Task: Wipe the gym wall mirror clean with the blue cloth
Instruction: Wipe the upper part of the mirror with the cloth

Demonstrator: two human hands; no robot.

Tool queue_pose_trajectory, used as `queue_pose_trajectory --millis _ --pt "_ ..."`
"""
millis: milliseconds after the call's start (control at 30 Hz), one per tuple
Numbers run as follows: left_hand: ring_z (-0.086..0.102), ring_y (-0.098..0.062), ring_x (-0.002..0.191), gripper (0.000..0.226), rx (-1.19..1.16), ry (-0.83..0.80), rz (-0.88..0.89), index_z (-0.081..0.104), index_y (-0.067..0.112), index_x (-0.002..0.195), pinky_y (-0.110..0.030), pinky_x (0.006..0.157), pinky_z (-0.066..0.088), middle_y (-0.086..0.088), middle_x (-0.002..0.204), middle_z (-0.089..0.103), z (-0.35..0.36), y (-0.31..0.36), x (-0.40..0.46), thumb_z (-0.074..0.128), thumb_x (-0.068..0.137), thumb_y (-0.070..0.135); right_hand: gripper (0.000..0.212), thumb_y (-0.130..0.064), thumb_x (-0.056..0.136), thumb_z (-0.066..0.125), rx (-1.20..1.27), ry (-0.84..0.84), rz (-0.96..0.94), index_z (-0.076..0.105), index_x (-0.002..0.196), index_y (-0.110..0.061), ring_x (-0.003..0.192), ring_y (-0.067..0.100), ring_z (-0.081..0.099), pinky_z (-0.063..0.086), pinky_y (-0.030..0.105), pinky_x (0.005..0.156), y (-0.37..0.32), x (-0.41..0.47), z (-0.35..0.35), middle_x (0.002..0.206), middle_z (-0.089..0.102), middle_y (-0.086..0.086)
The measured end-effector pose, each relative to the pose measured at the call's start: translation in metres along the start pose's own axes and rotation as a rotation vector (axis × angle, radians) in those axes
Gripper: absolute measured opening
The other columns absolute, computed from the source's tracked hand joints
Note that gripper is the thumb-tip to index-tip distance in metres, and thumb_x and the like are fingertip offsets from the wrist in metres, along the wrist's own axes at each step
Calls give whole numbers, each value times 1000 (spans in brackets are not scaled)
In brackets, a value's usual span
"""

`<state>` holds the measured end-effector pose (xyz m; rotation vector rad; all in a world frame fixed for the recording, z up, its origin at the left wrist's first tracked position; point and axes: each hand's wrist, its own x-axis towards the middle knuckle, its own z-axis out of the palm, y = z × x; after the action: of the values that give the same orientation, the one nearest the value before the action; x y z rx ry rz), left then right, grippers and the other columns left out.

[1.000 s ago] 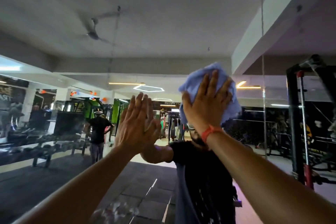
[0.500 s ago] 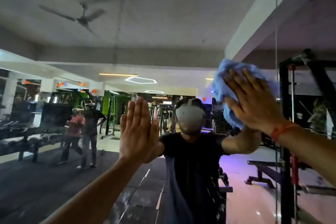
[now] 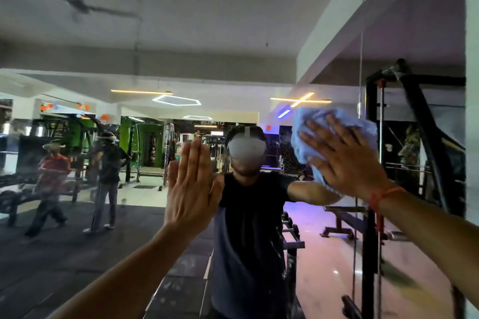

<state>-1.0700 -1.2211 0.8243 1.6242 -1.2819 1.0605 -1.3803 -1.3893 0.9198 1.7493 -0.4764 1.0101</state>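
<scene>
The gym wall mirror fills nearly the whole view and reflects the gym and my own figure. My right hand lies flat with spread fingers on the crumpled blue cloth, pressing it against the glass at head height on the right. My left hand rests flat on the mirror near the centre, fingers straight and together, holding nothing. An orange thread band circles my right wrist.
A vertical seam between mirror panels runs just right of the cloth. The mirror's right edge meets a pale wall strip. A black rack and two walking people appear in the reflection.
My right hand has swept the cloth to the right across the glass, then slightly lower. The left hand has stayed planted on the mirror. My view has shifted right.
</scene>
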Motion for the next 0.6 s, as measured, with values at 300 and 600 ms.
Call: queue_pose_trajectory --millis 300,600 --pt "-15 -17 157 72 -59 26 -18 -1 17 164 -45 127 -4 1 172 -12 7 33 18 25 105 49 61 -51 104 32 102 -62 -271 17 162 -39 159 29 5 19 62 119 -70 14 0 172 9 -10" --pt "-15 -15 157 76 -16 -7 -71 -11 18 160 -46 128 7 0 171 -12 -2 45 18 18 101 55 62 -52 102 36 131 22 -52 23 162 -36 158 30 10 18 67 116 -63 11 10 171 14 -11"
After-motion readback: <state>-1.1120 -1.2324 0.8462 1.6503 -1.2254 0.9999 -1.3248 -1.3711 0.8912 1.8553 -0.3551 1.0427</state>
